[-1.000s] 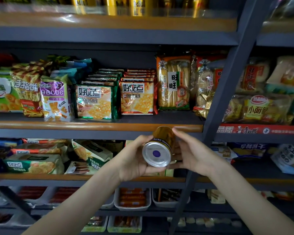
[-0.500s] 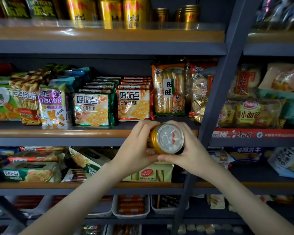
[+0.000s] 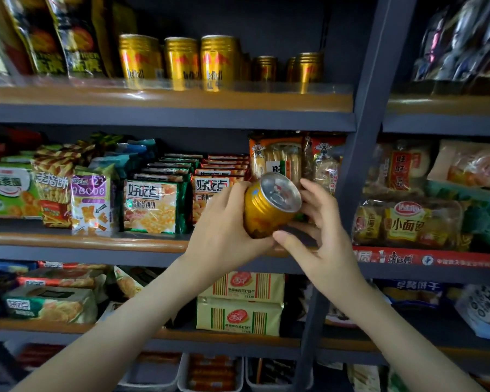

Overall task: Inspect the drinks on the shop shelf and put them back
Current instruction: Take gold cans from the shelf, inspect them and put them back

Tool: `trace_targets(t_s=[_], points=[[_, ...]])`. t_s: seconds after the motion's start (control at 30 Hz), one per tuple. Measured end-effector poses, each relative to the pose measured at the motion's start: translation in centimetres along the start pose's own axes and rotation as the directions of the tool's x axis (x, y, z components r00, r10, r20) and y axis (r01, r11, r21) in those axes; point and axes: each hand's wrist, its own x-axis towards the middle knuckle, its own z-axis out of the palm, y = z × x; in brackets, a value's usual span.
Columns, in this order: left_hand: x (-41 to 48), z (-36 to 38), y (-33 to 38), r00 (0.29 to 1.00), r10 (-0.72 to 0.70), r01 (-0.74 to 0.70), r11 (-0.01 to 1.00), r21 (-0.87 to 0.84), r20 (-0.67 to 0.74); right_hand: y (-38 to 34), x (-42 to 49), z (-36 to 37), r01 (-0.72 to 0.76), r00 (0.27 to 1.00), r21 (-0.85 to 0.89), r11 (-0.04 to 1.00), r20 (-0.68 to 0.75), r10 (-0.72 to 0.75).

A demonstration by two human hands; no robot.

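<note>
Gripping a small gold metal drink can (image 3: 269, 207) with your left hand (image 3: 224, 236) wrapped round it and your right hand (image 3: 320, 241) pinching it, you appear mid-inspection, reshelving not yet done.

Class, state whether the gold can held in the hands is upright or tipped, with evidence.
Tipped. The gold can leans with its silver lid end facing the camera, held between the left hand and right hand.
</note>
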Motion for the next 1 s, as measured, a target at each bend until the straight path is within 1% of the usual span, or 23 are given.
trace_targets(t_s=[0.07, 0.13, 0.2, 0.27, 0.37, 0.43, 0.47, 0.53, 0.57, 0.6, 0.67, 0.77, 0.87, 0.93, 1.0], points=[[1.0, -0.2, 0.8, 0.999, -0.031, 0.032, 0.998, 0.053, -0.028, -0.5, 1.2, 0.4, 0.009, 1.000, -0.005, 1.000, 0.020, -0.009], [1.9, -0.6, 1.5, 0.997, -0.001, 0.008, 0.995, 0.098, -0.072, -1.3, 2.7, 1.0, 0.011, 1.000, -0.041, 0.999, -0.011, -0.012], [3.1, -1.4, 1.7, 0.993, 0.055, -0.041, 0.992, 0.121, -0.108, -2.2, 4.5, 1.3, 0.033, 0.997, -0.037, 0.999, -0.064, -0.035], [4.8, -3.0, 1.2, 0.988, 0.116, -0.107, 0.990, 0.091, -0.102, -3.2, 6.8, 1.1, 0.100, 0.990, -0.044, 0.994, -0.097, -0.104], [7.9, -6.2, 0.1, 0.968, 0.239, -0.238, 0.971, 0.026, -0.076, -4.9, 11.0, 0.2, 0.176, 0.979, -0.001, 0.984, -0.104, -0.175], [10.3, -8.4, -0.6, 0.953, 0.292, -0.291, 0.957, 0.025, -0.082, -6.3, 13.9, -0.4, 0.203, 0.975, 0.019, 0.979, -0.099, -0.200], [11.5, -9.3, -1.2, 0.938, 0.331, -0.327, 0.943, 0.060, -0.104, -7.0, 15.5, -0.6, 0.209, 0.973, 0.026, 0.978, -0.104, -0.205], [13.9, -10.9, -2.6, 0.887, 0.431, -0.392, 0.893, 0.222, -0.168, -8.0, 18.4, -1.1, 0.197, 0.974, 0.004, 0.980, -0.115, -0.196], [15.0, -11.5, -3.3, 0.865, 0.463, -0.395, 0.866, 0.307, -0.193, -8.2, 19.9, -1.3, 0.182, 0.976, -0.027, 0.983, -0.117, -0.184], [16.0, -12.0, -4.0, 0.856, 0.473, -0.379, 0.849, 0.369, -0.210, -8.2, 21.2, -1.6, 0.159, 0.979, -0.065, 0.985, -0.119, -0.165], [17.5, -12.3, -5.3, 0.857, 0.464, -0.341, 0.836, 0.429, -0.222, -7.8, 23.4, -2.2, 0.080, 0.986, -0.129, 0.988, -0.137, -0.097], [19.1, -11.9, -6.5, 0.860, 0.480, -0.337, 0.790, 0.513, -0.175, -6.3, 25.9, -3.6, -0.094, 0.974, -0.138, 0.986, -0.218, 0.062], [20.4, -11.2, -7.0, 0.852, 0.507, -0.363, 0.751, 0.552, -0.130, -4.8, 27.9, -4.8, -0.286, 0.930, -0.154, 0.946, -0.281, 0.236], [21.0, -10.6, -7.2, 0.848, 0.518, -0.380, 0.743, 0.551, -0.114, -4.0, 28.9, -5.3, -0.414, 0.888, -0.176, 0.893, -0.296, 0.353], [21.3, -10.1, -7.3, 0.846, 0.524, -0.392, 0.738, 0.549, -0.100, -3.3, 29.7, -5.5, -0.506, 0.846, -0.187, 0.842, -0.297, 0.442]])
